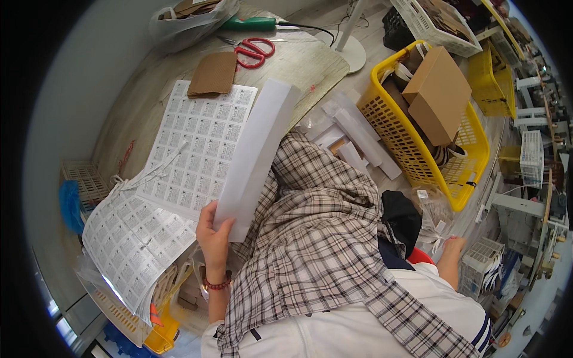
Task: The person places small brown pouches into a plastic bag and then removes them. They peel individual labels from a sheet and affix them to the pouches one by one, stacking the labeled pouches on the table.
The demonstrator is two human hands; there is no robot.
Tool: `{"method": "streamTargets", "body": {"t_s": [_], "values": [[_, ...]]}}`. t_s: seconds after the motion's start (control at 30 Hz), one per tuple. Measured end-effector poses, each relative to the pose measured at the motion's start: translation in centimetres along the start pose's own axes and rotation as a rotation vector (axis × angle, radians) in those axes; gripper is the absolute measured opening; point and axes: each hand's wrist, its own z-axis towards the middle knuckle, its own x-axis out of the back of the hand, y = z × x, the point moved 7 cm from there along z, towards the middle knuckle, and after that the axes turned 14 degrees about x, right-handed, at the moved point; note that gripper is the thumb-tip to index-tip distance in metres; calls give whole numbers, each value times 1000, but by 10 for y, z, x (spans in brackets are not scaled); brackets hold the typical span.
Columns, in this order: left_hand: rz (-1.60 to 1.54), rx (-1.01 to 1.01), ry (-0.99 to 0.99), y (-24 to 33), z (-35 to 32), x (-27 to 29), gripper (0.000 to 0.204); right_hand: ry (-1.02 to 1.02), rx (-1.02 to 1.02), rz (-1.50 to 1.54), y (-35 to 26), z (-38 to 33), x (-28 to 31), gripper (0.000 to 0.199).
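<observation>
My left hand is closed on the lower end of a long, flat piece of white folded paper, with the thumb on its near face. The paper slants up over the right edge of a sheet of printed labels. A second label sheet curves down over the table's near left edge, with thin white strings lying across the sheets. Low at the far right, my right hand reaches down beside clear plastic bags. Its fingers show only small and bunched, so their grip is unclear.
Brown cardboard pieces, red-handled scissors and a green-handled tool lie on the table. On the floor, a yellow basket holds a brown box, beside white folded packaging. A plaid cloth covers my lap.
</observation>
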Motion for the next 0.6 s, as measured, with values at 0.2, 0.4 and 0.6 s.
{"method": "streamTargets", "body": {"t_s": [0.2, 0.4, 0.6], "values": [[-86, -19, -3, -6, 5, -12, 30, -72, -71, -91, 28, 1, -7, 10], [227, -310, 121, 30, -4, -33, 18, -214, -134, -202, 61, 9, 1, 20], [429, -713, 234, 52, -12, -61, 24, -751, 119, -431, 16, -13, -107, 27]]}}
